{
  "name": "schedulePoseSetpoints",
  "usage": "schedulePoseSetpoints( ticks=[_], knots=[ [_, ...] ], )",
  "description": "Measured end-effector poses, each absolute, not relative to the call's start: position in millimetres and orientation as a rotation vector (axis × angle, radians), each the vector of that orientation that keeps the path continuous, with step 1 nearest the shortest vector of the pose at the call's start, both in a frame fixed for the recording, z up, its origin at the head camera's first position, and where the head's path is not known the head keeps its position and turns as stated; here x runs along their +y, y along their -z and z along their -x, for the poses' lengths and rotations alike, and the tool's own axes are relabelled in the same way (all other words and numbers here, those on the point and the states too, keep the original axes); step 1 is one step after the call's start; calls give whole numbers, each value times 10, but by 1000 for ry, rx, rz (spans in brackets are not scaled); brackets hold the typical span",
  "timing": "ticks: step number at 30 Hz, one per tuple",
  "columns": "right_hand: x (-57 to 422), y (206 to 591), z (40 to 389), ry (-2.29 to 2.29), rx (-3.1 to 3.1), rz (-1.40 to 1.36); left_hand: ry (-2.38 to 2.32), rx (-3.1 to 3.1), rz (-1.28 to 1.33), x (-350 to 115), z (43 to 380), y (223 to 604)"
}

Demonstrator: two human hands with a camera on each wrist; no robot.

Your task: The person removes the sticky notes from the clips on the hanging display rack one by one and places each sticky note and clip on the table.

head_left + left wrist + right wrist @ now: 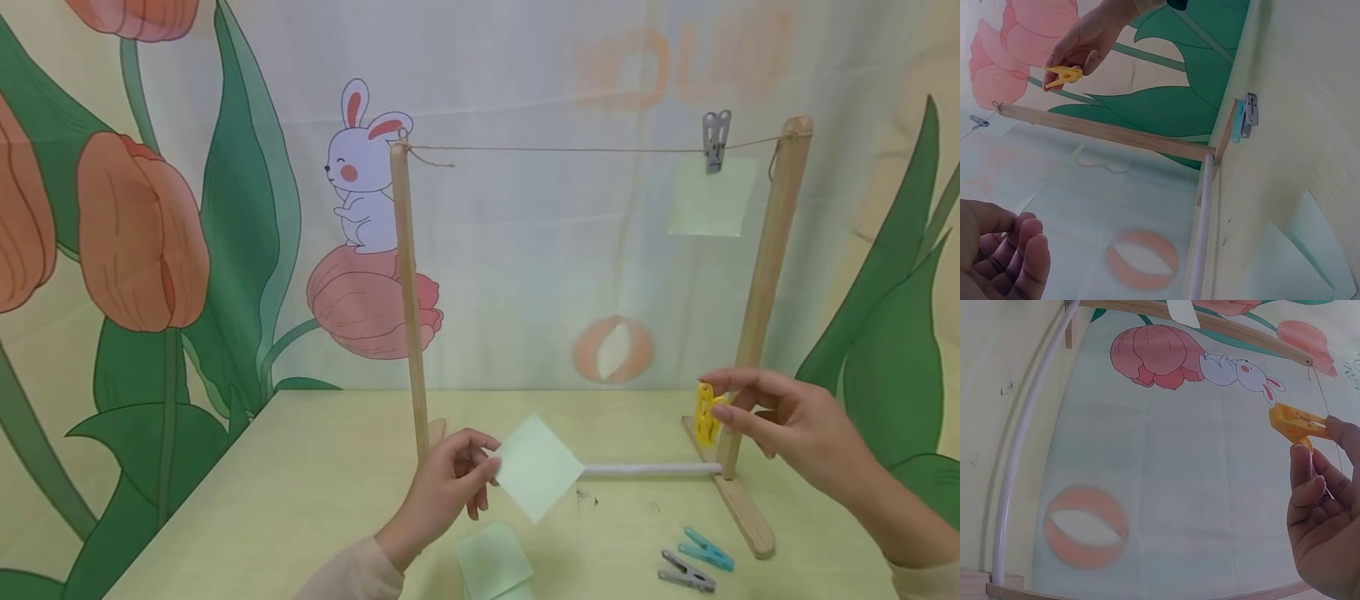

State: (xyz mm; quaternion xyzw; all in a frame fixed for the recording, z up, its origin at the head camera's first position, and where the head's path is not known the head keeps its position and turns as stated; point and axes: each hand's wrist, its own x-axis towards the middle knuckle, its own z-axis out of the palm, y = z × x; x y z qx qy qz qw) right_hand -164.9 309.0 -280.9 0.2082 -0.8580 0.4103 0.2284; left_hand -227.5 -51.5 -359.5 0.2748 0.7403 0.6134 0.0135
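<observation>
My left hand (459,475) pinches a pale green square of paper (536,468) by one corner, so it stands like a diamond above the table. In the left wrist view that paper shows nearly edge-on beside the left hand (1007,253). Between thumb and fingers, my right hand (802,433) pinches a yellow clothespin (705,414), jaws pointing down, in front of the right wooden post (772,267). The right wrist view shows the yellow clothespin (1297,424) at the fingertips. Overhead, a grey clothespin (716,140) clamps another green paper (712,198) to the string (555,150).
More green paper squares (495,560) lie stacked on the table at the front. A teal clothespin (706,548) and a grey clothespin (687,572) lie at front right. A white rod (652,469) runs low to the right post's wooden foot (750,521). The left post (408,300) holds the string's other end.
</observation>
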Motion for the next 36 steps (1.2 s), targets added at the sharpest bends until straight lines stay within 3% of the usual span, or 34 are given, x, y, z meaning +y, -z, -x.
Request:
schedulePoseSetpoints(
  ticks=[11,36],
  knots=[
    [3116,3013,1663,-1157,-2335,-693,-1878,2297,-819,-649,2203,3788],
    [3190,3504,1542,-1207,-2456,-511,-1785,2220,-718,-814,2112,4209]
  ],
)
